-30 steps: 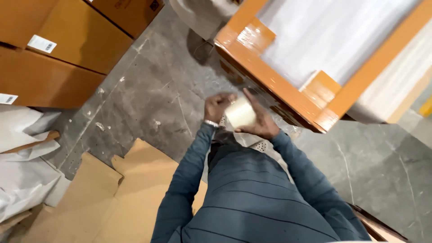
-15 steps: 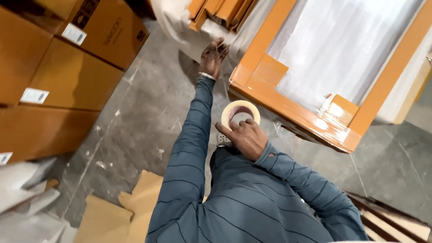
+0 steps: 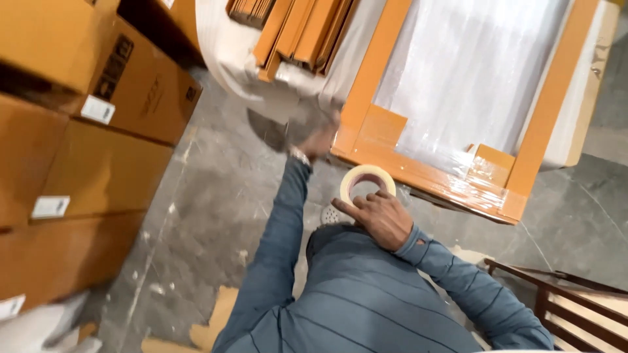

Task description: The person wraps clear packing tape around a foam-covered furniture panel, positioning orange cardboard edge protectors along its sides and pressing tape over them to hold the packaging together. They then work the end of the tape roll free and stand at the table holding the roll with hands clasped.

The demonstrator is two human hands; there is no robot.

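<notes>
While left hand (image 3: 318,138) reached out blurred, grip unclear tbh, right hand (image 3: 377,218) hooked fingers through tape roll (image 3: 367,184) near chest. Wrapped orange frame (image 3: 428,171) just ahead, cardboard boxes (image 3: 85,124) stacked left, grey concrete floor (image 3: 209,216).

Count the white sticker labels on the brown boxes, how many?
3: one label on the upper box, one on the middle box, one at the lower left edge. Others may be hidden.
</notes>
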